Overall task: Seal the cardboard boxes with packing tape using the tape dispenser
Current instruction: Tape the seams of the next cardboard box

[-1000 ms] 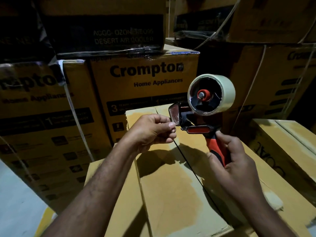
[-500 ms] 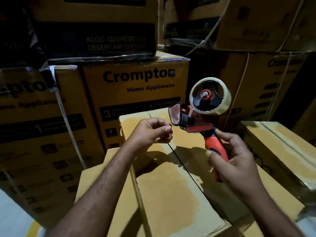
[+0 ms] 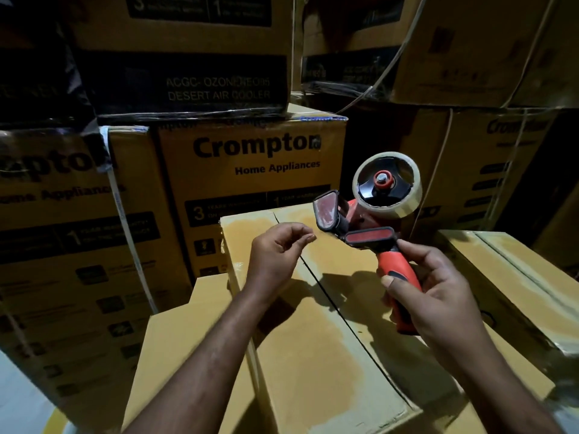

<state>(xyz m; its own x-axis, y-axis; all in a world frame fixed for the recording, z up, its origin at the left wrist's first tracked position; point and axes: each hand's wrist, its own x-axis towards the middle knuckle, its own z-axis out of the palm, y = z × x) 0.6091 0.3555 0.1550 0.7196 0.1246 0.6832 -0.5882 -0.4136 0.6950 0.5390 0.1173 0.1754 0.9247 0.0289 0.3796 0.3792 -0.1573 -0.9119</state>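
Note:
My right hand [image 3: 438, 296] grips the red handle of the tape dispenser [image 3: 369, 220] and holds it up over the far end of a plain cardboard box [image 3: 313, 355]. A roll of clear tape [image 3: 407, 208] sits on the dispenser, whose mouth points left. My left hand [image 3: 275, 252] hovers just left of that mouth, thumb and forefinger pinched together on the clear tape's end, which hardly shows. The box's two top flaps are down, with a dark untaped seam running along the middle.
A second plain box [image 3: 501, 270] lies to the right, a lower one [image 3: 188, 339] to the left. Stacked yellow Crompton cartons [image 3: 250, 170] wall off the back and left, some bound with white straps [image 3: 125, 220]. Pale floor shows at bottom left.
The dispenser has tilted and drifted slightly right. My left hand has come a little away from its mouth and its fingers have loosened. The view has dropped and shifted.

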